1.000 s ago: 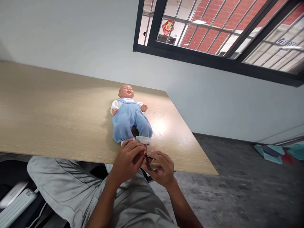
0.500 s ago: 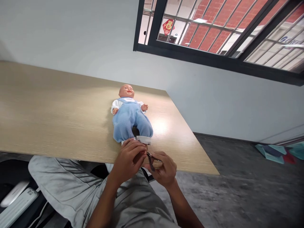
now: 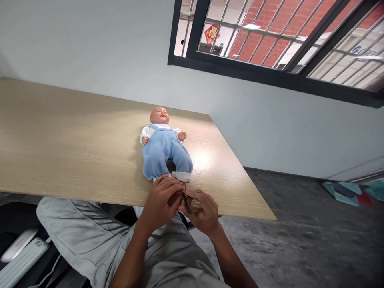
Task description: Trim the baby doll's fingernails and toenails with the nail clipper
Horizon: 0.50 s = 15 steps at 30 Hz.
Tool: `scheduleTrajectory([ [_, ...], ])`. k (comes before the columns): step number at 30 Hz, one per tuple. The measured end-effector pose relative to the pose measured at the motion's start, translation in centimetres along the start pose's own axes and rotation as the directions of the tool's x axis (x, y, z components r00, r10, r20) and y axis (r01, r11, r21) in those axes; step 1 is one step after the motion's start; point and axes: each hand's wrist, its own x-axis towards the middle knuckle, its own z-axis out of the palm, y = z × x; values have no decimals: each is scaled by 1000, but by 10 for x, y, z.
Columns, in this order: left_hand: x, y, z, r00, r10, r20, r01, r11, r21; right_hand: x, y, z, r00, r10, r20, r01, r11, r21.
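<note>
A baby doll [image 3: 163, 150] in blue fleece overalls and a white shirt lies on its back, its feet toward me at the table's front edge. My left hand [image 3: 162, 202] is closed round one of the doll's feet, which the fingers mostly hide. Between the thumb and fingers of my right hand [image 3: 205, 212] is a small metal nail clipper [image 3: 187, 204], its lever swung down. The clipper's head meets the doll's toes beside my left fingertips; whether its jaws are on a toe I cannot tell.
The wooden table [image 3: 90, 140] runs along a pale wall under a barred window [image 3: 270, 44]. My legs [image 3: 78, 232] are under its front edge. A white power bank [image 3: 24, 260] with a cable lies at the lower left. Coloured items [image 3: 345, 194] lie on the floor at right.
My right hand has shifted slightly left with the nail clipper, bringing its head closer to my left fingertips. My left hand and the doll stay in place.
</note>
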Motion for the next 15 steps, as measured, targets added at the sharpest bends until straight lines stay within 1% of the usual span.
scheduleTrajectory([
  [3, 0, 0, -1, 1000, 6, -1, -6, 1000, -3, 1, 0, 1, 1000, -5, 29, 5, 1000, 1],
  [6, 0, 0, -1, 1000, -6, 6, 6, 1000, 2, 1, 0, 1, 1000, -21, -7, 21, 1000, 16],
  [8, -1, 0, -1, 1000, -21, 8, 21, 1000, 11, 1, 1, 1, 999, -7, -34, 8, 1000, 25],
  [12, -2, -1, 0, 1000, -21, -14, 21, 999, 30, 0, 2, 2, 998, 57, 27, -58, 997, 48],
  [15, -3, -2, 1, 1000, -15, -20, 15, 999, 39, 0, 2, 2, 998, 56, 40, -58, 997, 56],
])
